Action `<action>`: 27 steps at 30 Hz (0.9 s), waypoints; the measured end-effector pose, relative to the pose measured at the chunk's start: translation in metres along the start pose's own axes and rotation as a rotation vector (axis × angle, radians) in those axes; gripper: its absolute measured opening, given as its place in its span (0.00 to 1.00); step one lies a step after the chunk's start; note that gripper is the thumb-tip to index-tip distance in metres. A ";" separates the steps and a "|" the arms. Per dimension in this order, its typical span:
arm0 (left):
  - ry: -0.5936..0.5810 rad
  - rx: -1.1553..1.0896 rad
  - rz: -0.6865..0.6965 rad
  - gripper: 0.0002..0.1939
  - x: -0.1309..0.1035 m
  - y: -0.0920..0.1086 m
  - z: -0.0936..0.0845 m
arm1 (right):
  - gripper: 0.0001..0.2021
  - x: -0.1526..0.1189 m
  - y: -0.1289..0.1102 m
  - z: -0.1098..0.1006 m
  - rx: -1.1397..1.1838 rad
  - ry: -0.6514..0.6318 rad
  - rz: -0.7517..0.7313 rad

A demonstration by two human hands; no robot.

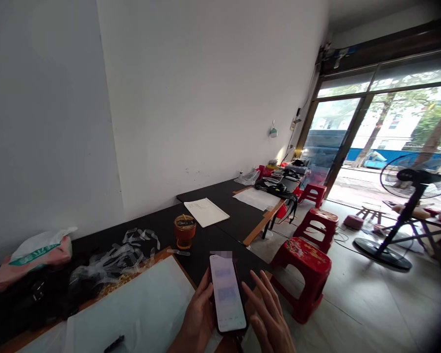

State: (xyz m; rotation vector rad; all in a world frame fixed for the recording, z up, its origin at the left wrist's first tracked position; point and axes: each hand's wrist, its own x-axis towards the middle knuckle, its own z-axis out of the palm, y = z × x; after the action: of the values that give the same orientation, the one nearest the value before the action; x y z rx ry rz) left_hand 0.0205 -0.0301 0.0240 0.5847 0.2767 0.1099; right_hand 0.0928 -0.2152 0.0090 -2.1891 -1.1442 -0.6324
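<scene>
Left hand [198, 318] is gripping a phone [227, 299] from its left edge, fingers wrapping around the back, thumb lying along the side. Phone is sitting upright-tilted, lit screen facing the camera, held low in the middle of the view just over the near edge of the black surface [228, 215]. Right hand [270, 318] is hovering just beside the phone on its right, fingers [259, 289] spread and stretched out, holding nothing; cannot tell if a fingertip is touching the phone's edge.

White sheet [139, 304] is lying on the surface left of the hands, with a small dark object [113, 344] resting on it near the bottom edge. Behind it, crumpled clear plastic [113, 260] and dark clutter are piling up, and a pink tissue pack [33, 257] is sitting at far left against the wall. An orange cup [184, 231] is standing well behind the phone, with a white notebook [206, 212] beyond it. More paper [257, 198] and black gear [274, 186] are lying further down the surface.

Red plastic stools [303, 272] are standing on the floor along the surface's right side, nearest one just right of the right hand. A standing fan [411, 206] is sitting at far right by the glass doors [338, 142].
</scene>
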 end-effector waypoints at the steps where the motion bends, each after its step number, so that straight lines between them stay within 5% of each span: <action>1: -0.005 0.005 0.006 0.35 -0.001 0.000 0.001 | 0.23 0.000 0.000 -0.001 0.005 -0.006 -0.012; 27: 0.019 0.010 0.001 0.33 -0.003 0.002 0.005 | 0.20 -0.002 -0.003 -0.003 0.061 -0.011 0.046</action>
State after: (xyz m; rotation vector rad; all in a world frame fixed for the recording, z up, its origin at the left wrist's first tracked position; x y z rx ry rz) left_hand 0.0188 -0.0313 0.0299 0.5937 0.2955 0.1150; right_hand 0.0885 -0.2172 0.0108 -2.1634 -1.1008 -0.5593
